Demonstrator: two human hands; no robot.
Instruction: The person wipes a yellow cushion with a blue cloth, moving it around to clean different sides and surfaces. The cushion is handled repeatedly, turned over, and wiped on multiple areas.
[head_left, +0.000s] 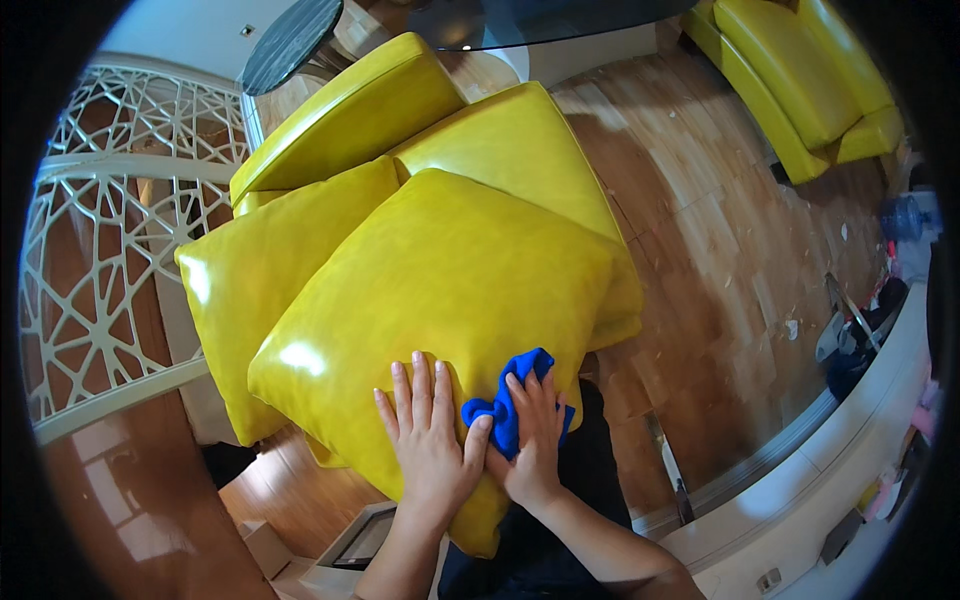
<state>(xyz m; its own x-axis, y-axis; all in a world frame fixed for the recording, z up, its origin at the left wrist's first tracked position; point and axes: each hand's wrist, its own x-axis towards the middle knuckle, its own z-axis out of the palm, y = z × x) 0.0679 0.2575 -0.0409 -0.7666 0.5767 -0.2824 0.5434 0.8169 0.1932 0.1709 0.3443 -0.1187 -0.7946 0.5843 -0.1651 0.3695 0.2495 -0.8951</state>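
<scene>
A large yellow leather-like cushion (450, 262) lies tilted in front of me, its near corner at my legs. My left hand (431, 442) rests flat on its near part, fingers spread and holding nothing. Just to the right, my right hand (534, 442) presses a crumpled blue cloth (504, 412) against the cushion, with cloth showing on both sides of the fingers. Under and left of this cushion is a second yellow cushion (292, 247). Behind them stand the yellow sofa seat (510, 142) and its backrest (360, 112).
A white lattice screen (112, 262) stands at the left. Another yellow sofa (795, 75) is at the upper right, and a dark round table (292, 45) at the upper left. Small scraps lie on the wooden floor (720, 300). A white ledge (787, 495) curves along the lower right.
</scene>
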